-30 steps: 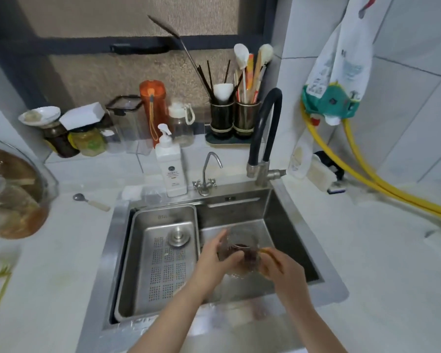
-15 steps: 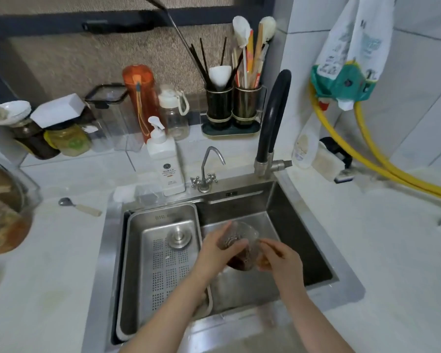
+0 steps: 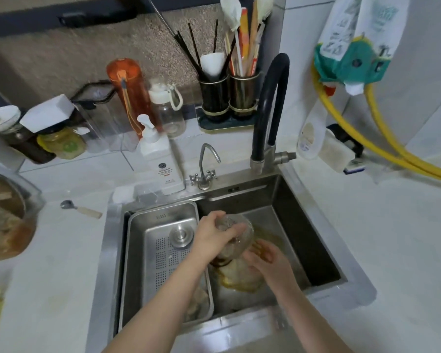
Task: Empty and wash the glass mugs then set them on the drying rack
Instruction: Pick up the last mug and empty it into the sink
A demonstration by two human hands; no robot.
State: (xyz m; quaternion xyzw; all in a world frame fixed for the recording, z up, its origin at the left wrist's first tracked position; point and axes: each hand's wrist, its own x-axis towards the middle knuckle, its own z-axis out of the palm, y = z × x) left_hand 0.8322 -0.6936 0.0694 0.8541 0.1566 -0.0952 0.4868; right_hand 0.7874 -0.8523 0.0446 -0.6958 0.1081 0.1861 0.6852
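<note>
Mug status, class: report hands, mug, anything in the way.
Left hand grips mug, tipped over sink. Right hand open beside mug. Brown liquid pooled below. Nothing in the way.

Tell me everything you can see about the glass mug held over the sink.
The mug is clear glass, rounded, with a textured-looking wall. It is tipped over, base up and away from the camera, mouth down toward the sink. Brown liquid spreads on the sink floor under it. The left hand grips its upper side; the right hand touches its lower side. Its handle is not clearly visible.
</note>
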